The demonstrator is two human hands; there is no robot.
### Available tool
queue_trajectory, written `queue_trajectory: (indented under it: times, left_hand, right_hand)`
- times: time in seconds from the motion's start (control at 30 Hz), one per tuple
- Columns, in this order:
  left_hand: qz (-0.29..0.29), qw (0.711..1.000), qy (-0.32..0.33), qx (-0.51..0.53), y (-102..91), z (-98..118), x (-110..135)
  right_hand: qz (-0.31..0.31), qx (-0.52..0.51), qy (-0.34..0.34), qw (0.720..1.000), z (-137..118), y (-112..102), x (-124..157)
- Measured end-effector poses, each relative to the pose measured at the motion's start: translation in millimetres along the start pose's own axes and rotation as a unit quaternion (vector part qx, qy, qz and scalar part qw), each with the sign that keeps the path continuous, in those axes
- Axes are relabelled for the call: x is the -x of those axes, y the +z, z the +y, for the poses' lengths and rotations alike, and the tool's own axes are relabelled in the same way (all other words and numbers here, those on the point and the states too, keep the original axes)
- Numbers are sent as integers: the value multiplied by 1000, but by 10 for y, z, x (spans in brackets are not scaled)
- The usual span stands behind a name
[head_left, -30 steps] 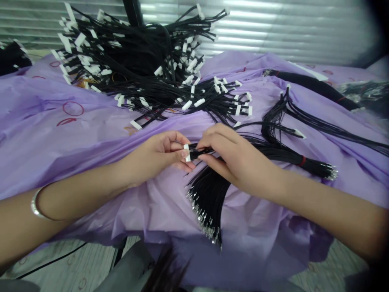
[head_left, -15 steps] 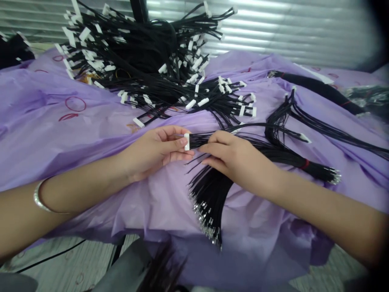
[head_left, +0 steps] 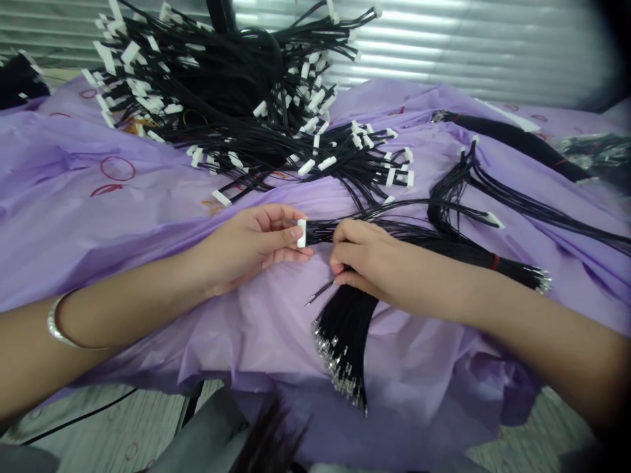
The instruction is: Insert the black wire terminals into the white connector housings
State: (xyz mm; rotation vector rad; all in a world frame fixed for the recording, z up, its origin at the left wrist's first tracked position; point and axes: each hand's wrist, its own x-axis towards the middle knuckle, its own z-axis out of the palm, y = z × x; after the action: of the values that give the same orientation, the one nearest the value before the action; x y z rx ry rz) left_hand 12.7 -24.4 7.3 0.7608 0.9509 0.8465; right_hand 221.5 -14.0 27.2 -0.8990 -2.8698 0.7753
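Note:
Between the thumb and fingers of my left hand [head_left: 263,240] is a white connector housing [head_left: 302,234], with several black wires [head_left: 319,232] running out of it to the right. My right hand [head_left: 365,259] is closed just right of the connector, its fingertips pinching a black wire [head_left: 321,292] whose metal-tipped end points down and left. Under that hand a thick bundle of black wires [head_left: 348,322] fans downward, with bare metal terminals [head_left: 340,371] at its ends. A red band [head_left: 495,261] ties the bundle farther right.
A large heap of black cables with white connectors [head_left: 221,85] lies at the back. More black wire bundles [head_left: 517,141] rest at the right. Purple sheeting [head_left: 162,230] covers the table, with loose red rubber bands [head_left: 117,169] on the left. Window blinds [head_left: 419,46] stand behind.
My right hand has moved slightly right and down, its fingers curling in more around a wire. My left hand still holds the connector in nearly the same place.

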Motion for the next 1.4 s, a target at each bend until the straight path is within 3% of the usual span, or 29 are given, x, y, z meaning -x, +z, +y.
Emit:
queue_trajectory:
  times: [0.3, 0.43, 0.6, 0.97, 1.4]
  left_hand:
    - [-16, 998, -24, -52, -20, -1, 18]
    - [-23, 997, -30, -65, -10, 7, 39]
    - [-58, 995, -19, -84, -13, 10, 37]
    - [-69, 990, 6, -124, -15, -11, 43]
    - [-45, 993, -12, -105, -8, -5, 45]
  right_hand:
    - [96, -175, 25, 980, -92, -24, 15]
    - [125, -164, -1, 979, -146, -33, -10]
    - [198, -139, 72, 968, -150, -70, -2]
    - [208, -105, 127, 964, -117, -50, -20]
    - [207, -91, 123, 966, -109, -58, -21]
